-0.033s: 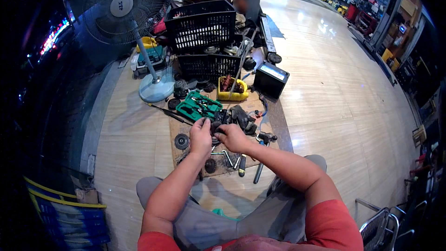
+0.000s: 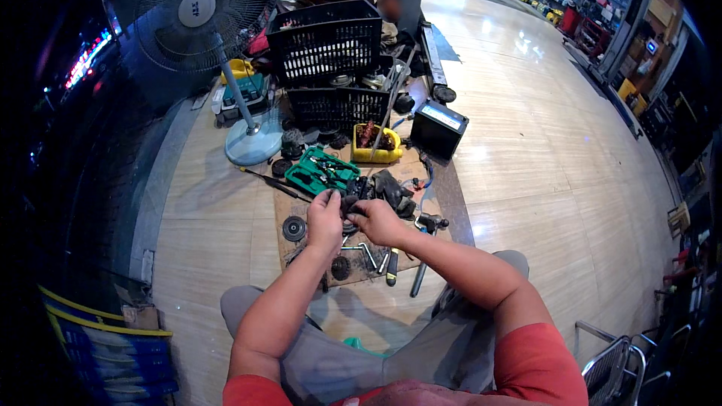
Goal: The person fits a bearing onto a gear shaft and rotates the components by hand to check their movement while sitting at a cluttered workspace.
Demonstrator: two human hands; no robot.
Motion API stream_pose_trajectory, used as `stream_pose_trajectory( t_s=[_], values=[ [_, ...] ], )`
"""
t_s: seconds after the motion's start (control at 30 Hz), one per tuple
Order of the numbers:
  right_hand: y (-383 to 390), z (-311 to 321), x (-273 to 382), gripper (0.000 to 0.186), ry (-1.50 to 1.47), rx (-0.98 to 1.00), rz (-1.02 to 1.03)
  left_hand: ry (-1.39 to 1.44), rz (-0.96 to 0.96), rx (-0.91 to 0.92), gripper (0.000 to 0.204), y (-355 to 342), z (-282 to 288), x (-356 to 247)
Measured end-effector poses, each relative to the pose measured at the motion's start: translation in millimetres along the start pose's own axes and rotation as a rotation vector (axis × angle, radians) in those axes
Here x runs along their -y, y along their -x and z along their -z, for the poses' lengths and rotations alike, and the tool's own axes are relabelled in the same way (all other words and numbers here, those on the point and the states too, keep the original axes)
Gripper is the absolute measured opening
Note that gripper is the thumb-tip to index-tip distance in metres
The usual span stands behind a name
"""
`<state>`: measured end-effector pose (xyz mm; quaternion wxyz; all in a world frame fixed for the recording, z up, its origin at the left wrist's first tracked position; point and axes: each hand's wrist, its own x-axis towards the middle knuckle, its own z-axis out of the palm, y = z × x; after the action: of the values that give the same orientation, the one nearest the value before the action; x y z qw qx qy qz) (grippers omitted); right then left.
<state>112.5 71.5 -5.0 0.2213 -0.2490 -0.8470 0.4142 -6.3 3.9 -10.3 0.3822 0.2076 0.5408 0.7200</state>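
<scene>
Head view: left hand (image 2: 325, 219) and right hand (image 2: 374, 222) together grip a dark part (image 2: 348, 206).

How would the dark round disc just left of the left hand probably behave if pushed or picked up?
The dark round disc lies flat on the brown sheet, so a push would likely slide it rather than tip it. Its circular outline suggests it could roll if stood on edge. Its crisp concentric rings look like a stiff part.
</scene>
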Motion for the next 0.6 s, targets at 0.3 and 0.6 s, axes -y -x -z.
stream_pose_trajectory(
  t_s=[0.3, 0.6],
  values=[
    [3.0, 2.5, 6.5, 0.019, 0.001, 0.062, -0.07, -0.006, -0.014, 0.011, 0.016, -0.6, 2.6, 0.7],
    [4.0, -6.6, 6.0, 0.018, 0.211, -0.002, 0.113, 0.076, -0.025, -0.03, 0.015, -3.6, 0.3, -1.8]
  ],
)
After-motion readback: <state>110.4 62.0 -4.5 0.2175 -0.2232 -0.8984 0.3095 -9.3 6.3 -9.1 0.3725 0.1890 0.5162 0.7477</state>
